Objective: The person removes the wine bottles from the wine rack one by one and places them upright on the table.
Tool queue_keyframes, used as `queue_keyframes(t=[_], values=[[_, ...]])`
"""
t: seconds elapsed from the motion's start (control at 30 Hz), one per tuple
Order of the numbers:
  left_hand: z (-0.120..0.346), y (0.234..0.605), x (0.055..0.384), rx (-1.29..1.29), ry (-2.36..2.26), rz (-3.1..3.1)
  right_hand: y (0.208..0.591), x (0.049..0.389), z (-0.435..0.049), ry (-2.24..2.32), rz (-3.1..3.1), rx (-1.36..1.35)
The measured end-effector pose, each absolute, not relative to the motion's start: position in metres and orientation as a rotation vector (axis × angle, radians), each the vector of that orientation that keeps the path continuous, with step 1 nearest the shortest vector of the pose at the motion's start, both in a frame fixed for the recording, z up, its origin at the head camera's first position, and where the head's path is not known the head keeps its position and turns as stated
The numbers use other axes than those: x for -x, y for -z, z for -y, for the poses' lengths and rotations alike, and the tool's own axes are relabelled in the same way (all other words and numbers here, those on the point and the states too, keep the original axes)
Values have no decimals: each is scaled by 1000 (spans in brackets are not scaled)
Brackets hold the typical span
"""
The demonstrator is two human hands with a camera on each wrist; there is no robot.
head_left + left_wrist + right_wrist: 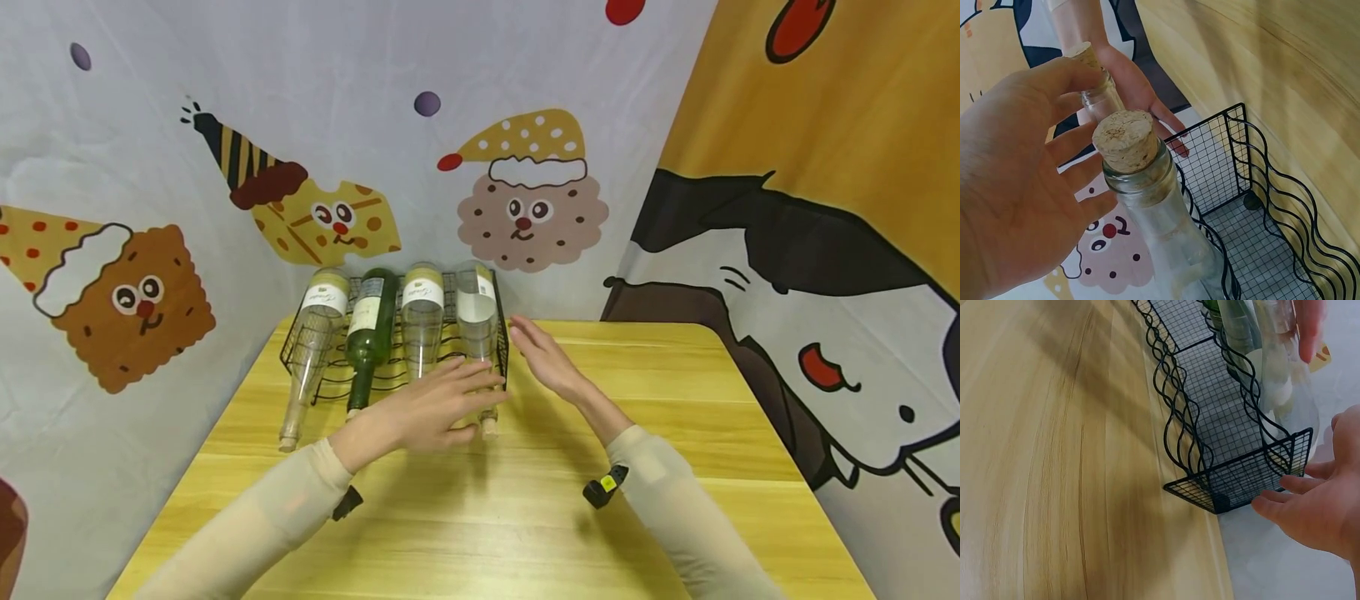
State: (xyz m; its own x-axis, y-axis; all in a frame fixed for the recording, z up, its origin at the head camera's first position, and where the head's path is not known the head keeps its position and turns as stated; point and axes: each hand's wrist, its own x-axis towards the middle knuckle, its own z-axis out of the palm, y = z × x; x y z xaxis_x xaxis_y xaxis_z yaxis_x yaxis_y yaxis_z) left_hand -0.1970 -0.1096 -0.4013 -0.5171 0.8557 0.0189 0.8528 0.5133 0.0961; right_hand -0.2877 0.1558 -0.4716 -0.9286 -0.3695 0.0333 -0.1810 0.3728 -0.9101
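Note:
A black wire wine rack (501, 360) holds several bottles lying with their corked necks toward me. From left to right are a clear bottle (306, 358), a green bottle (369, 333), another clear bottle (422, 321) and a clear bottle (476, 310) at the right end. My left hand (438, 407) hovers over the necks of the two right bottles, fingers extended. In the left wrist view its thumb overlaps the farther bottle's neck, and a cork (1124, 142) stands close to its fingers. My right hand (546, 358) is beside the rack's right side, fingertips near the mesh end panel (1254, 469).
The rack stands at the back of a wood-grain table (465, 525), close to a cartoon-printed curtain (420, 208). Another curtain panel (825, 275) hangs along the right side. A black wrist camera (603, 487) is strapped at the right sleeve.

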Motion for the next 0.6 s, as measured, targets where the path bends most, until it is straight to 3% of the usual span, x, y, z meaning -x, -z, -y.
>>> queue_keyframes(t=[0.6], values=[[96,414,211,-1714,-27,-2755,477,293,-135,1688,-2348,376]])
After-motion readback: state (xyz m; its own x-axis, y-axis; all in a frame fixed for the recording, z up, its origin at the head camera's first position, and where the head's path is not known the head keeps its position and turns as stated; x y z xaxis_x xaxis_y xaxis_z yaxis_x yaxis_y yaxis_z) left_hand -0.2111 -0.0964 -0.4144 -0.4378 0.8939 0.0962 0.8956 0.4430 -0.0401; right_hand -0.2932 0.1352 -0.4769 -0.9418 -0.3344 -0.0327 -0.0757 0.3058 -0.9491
